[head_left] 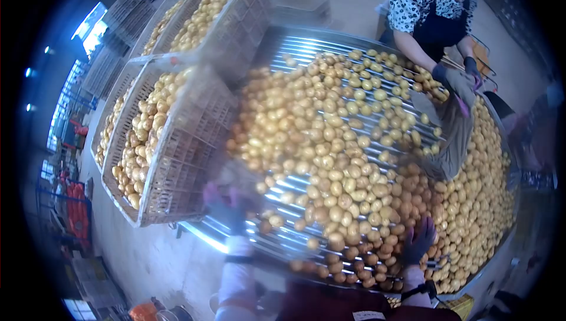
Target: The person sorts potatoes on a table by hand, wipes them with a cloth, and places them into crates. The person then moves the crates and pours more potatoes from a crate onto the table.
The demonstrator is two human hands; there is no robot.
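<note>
Many yellow-brown potatoes lie loose over a metal slatted table in front of me. My right hand, in a dark glove with purple fingertips, rests at the near edge of the heap with its fingers stretched out and apart. It touches potatoes and grips none that I can see. My left hand, gloved the same way, is at the table's left edge beside the lower corner of a white plastic crate. A haze blurs its fingers, so I cannot make out whether they touch the crate.
More potato-filled crates stand behind the near one. Across the table, a person in dark gloves handles a grey cloth or sack over the potatoes. A denser potato bed fills the right side. Stacked crates stand at the far left.
</note>
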